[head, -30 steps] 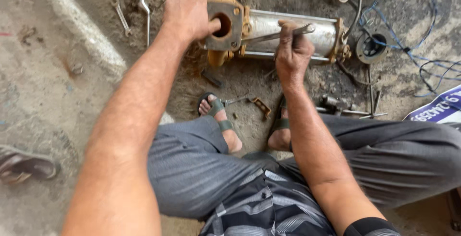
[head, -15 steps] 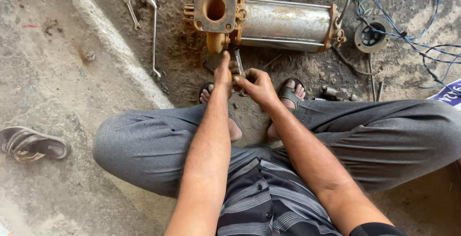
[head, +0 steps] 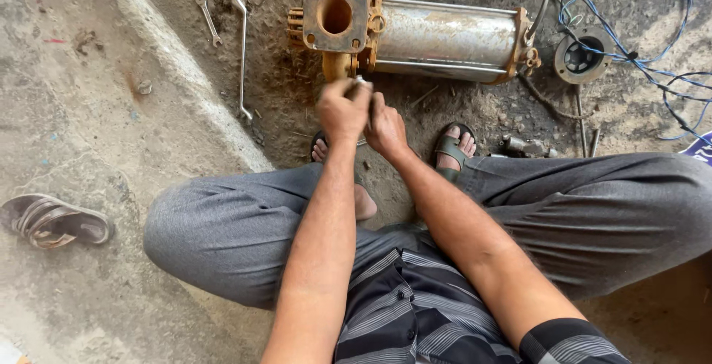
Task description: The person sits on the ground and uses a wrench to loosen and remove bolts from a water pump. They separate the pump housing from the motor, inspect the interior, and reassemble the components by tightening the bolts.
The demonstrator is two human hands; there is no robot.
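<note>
Before me on the dirt: rusty cylindrical pump (head: 437, 38), flange up; my left hand (head: 343, 108) and right hand (head: 386, 128) together below its outlet, fingers curled on a small metal tool (head: 360, 80), seemingly positioning it, steady alignment needed.

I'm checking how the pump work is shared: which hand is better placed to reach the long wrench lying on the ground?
Probably the left hand: the long wrench lies on its side of the pump, while the right hand would have to cross over.
</note>
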